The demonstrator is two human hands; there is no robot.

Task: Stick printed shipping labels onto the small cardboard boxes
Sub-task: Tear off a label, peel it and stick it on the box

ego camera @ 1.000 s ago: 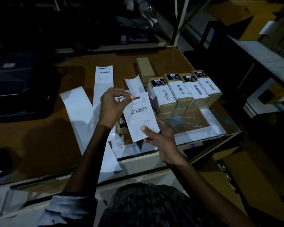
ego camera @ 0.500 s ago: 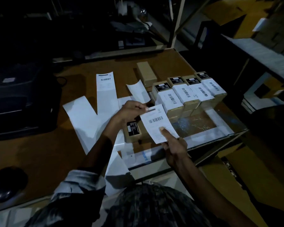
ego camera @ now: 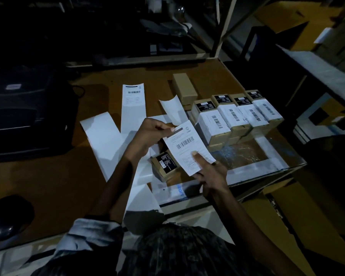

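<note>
The left hand (ego camera: 147, 134) pinches the top left corner of a printed shipping label (ego camera: 189, 147) between thumb and fingertips. The right hand (ego camera: 209, 176) holds the same label at its lower edge, with the thumb on the printed face and the other fingers behind the paper. The label is in the air, tilted, with its barcode facing up, and it covers part of a small cardboard box (ego camera: 165, 166) that stands on the brown table (ego camera: 58, 176) just below it. This box shows a black sticker on its top and no white label.

To the right, near the table's right edge, four labelled boxes (ego camera: 237, 116) stand side by side in a row, touching each other, on top of other boxes. One plain box (ego camera: 184, 88) stands alone behind them, toward the far edge.

Long white backing strips (ego camera: 106, 140) lie flat on the table to the left of the hands, and one strip (ego camera: 132, 104) has a printed label at its far end. A curled piece of backing paper (ego camera: 172, 111) lies between the strips and the row of boxes.

The brown surface further to the left is open as far as a dark machine (ego camera: 28, 116). A dark round object (ego camera: 8, 218) lies near the front left edge; what it is, I cannot tell.
</note>
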